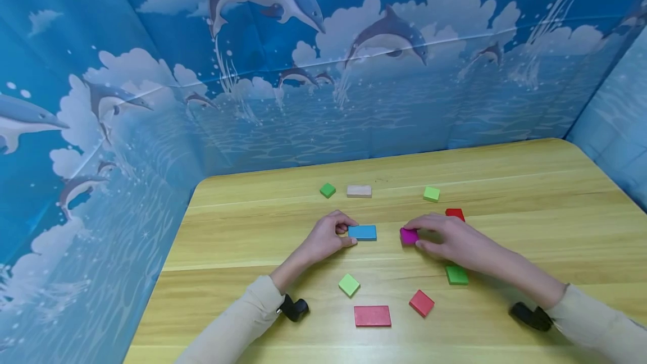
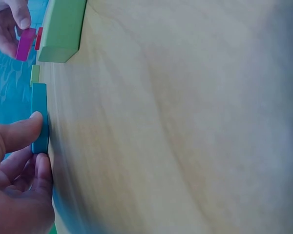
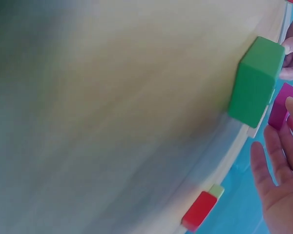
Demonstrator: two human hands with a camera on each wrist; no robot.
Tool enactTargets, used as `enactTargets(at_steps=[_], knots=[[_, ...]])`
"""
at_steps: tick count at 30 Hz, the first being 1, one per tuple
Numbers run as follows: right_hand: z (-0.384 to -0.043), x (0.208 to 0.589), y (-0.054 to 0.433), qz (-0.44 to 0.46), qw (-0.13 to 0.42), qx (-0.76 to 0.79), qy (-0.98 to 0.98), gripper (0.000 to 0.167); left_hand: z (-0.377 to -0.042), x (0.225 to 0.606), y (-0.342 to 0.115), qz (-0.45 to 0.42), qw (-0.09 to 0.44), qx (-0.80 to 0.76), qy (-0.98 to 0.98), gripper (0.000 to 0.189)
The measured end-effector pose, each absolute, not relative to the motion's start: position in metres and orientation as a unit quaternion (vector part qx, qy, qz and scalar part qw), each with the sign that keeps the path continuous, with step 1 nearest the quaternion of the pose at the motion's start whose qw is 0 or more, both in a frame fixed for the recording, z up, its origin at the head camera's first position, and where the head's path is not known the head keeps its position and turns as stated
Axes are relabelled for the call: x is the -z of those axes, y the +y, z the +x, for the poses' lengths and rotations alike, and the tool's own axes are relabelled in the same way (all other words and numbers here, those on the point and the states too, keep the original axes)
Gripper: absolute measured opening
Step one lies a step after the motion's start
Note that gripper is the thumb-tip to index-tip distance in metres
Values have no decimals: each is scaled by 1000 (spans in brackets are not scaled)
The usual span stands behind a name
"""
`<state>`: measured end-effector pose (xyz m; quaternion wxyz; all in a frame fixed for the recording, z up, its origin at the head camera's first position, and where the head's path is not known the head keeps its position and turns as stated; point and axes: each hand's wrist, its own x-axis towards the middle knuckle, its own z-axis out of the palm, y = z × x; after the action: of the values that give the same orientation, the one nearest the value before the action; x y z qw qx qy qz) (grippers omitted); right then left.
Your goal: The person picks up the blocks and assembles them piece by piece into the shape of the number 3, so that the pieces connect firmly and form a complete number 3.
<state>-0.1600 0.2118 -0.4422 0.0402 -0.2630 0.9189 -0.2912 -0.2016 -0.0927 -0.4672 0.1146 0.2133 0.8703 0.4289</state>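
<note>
My left hand [image 1: 323,239] pinches a flat blue rectangular block [image 1: 365,233] by its left end, thumb on the near side and fingers at the far corner. In the left wrist view the blue block [image 2: 39,100] stands at the wood surface. Just to the right, my right hand [image 1: 452,242] grips a small magenta block [image 1: 409,237] between thumb and fingertips. Seen from the left wrist, that magenta block [image 2: 26,45] is raised off the tabletop. A short gap separates the two held blocks. A red block [image 1: 455,214] lies partly hidden behind the right hand.
Around the hands on the wooden table [image 1: 242,296] lie a dark green block [image 1: 327,190], a pale pinkish block [image 1: 359,191], light green blocks [image 1: 432,194] [image 1: 349,285], a green block [image 1: 457,275] under the right forearm, and red blocks [image 1: 372,316] [image 1: 422,303] in front. A dolphin-print curtain [image 1: 303,117] encloses the table.
</note>
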Motion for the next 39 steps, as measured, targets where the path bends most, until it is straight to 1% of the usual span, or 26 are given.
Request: enactTargets(at_steps=[7,14,23,26,39], knots=[[-170,439,199,-259,72,310,912,37,-204,471,-93,209,115,-426,873,27],[-178,436,188,-267,87,312,908,33,-204,470,-94,213,115,-433,868,27],[-184,433,179,-256,122,314,906,34,-204,470,-95,214,113,-436,867,26],[-186,433,176,-254,125,312,907,34,-205,471,-95,213,114,-437,867,26],[-195,440,163,-278,109,288,910,34,-204,471,-94,206,115,-444,865,26]])
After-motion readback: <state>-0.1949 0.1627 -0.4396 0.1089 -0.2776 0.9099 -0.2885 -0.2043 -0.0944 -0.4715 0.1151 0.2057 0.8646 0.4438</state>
